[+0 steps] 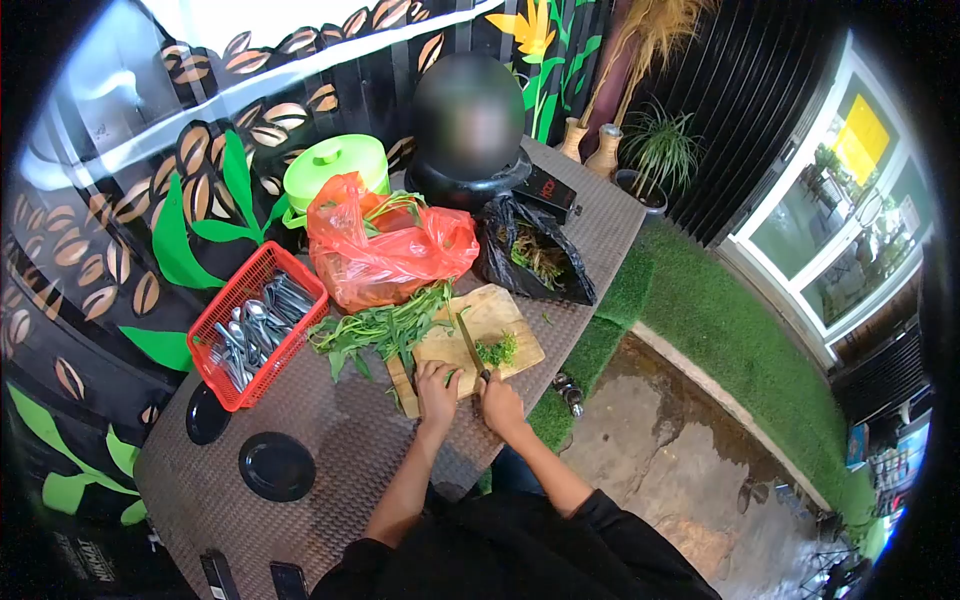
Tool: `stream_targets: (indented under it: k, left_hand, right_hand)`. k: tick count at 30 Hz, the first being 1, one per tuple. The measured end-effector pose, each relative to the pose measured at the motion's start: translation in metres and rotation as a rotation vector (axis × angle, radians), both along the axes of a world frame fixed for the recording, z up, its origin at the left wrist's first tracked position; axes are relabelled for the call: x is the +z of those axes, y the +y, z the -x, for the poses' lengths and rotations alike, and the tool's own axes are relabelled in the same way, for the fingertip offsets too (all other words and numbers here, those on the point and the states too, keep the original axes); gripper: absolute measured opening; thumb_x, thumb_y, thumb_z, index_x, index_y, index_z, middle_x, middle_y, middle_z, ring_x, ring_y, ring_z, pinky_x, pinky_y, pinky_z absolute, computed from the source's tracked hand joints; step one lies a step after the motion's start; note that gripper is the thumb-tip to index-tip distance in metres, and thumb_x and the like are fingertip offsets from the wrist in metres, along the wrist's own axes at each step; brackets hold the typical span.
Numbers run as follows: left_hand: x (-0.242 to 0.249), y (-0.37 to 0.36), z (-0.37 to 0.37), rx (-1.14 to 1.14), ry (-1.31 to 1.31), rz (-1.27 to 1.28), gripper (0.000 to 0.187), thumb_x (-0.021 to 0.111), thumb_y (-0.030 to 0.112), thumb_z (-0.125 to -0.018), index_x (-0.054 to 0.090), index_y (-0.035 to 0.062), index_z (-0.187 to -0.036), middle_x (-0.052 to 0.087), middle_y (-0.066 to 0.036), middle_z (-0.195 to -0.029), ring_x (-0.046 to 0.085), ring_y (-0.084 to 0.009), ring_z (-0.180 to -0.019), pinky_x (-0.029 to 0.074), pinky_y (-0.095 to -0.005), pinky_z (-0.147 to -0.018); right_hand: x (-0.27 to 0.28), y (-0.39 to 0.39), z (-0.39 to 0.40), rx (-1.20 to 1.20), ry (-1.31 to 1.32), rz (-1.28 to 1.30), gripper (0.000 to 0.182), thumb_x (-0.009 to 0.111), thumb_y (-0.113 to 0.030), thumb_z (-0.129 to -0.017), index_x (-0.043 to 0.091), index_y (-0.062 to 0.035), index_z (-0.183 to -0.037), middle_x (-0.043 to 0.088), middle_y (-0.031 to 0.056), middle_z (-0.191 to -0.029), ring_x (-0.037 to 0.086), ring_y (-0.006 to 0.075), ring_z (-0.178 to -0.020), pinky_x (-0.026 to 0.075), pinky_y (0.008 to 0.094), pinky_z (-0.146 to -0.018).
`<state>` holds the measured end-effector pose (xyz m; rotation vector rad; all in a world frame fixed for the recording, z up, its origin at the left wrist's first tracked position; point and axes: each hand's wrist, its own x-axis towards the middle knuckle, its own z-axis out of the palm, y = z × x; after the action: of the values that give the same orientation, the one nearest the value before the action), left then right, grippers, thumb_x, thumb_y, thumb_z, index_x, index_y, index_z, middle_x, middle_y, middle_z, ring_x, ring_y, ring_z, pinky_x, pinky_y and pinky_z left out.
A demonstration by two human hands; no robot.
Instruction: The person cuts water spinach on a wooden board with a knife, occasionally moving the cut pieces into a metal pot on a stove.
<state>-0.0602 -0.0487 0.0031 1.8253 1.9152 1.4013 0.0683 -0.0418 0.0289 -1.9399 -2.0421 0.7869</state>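
Note:
My right hand grips the handle of a knife, its blade pointing away across the wooden cutting board. To its left, my left hand is closed over the near left part of the board, with a bit of green stem showing at its fingertips. Chopped greens lie in a small heap just right of the blade. A bunch of long leafy greens spreads over the board's left side and onto the table.
Behind the board stand a red plastic bag, a black bag with plant scraps and a green lidded container. A red basket of cutlery and black plates are on the left. Phones lie near the table's front edge.

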Motion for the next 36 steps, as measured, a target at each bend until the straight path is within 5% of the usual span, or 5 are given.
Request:
stream_targets:
  k: [11,20,36]
  left_hand:
    - [0.003,0.021,-0.023,-0.095,0.116,0.023,0.011,0.066,0.009,-0.076,0.067,0.0009,-0.082,0.059,-0.012,-0.084,0.051,-0.0292,-0.089,0.040,-0.0390,-0.083]
    - [-0.001,0.022,-0.022,-0.111,-0.043,0.037,0.010,0.066,0.008,-0.076,0.067,0.0011,-0.083,0.060,-0.010,-0.086,0.052,-0.0284,-0.092,0.041,-0.0384,-0.084]
    - [-0.004,0.019,-0.019,-0.159,0.072,-0.027,0.011,0.062,0.004,-0.077,0.063,-0.0007,-0.086,0.058,-0.013,-0.087,0.052,-0.0307,-0.089,0.041,-0.0394,-0.082]
  right_hand:
    - [0.010,0.009,-0.026,0.044,-0.014,-0.023,0.036,0.041,-0.031,-0.094,0.045,0.0043,-0.101,0.061,0.0306,-0.080,0.060,0.0470,-0.079,0.048,0.0547,-0.072]
    - [0.015,0.006,-0.023,0.000,0.030,0.030,0.036,0.041,-0.031,-0.094,0.046,0.0041,-0.100,0.060,0.0327,-0.087,0.060,0.0472,-0.083,0.047,0.0540,-0.074]
    - [0.000,0.000,0.000,-0.063,-0.045,0.013,0.036,0.044,-0.030,-0.093,0.044,0.0030,-0.106,0.064,0.0262,-0.081,0.064,0.0417,-0.078,0.052,0.0492,-0.067]
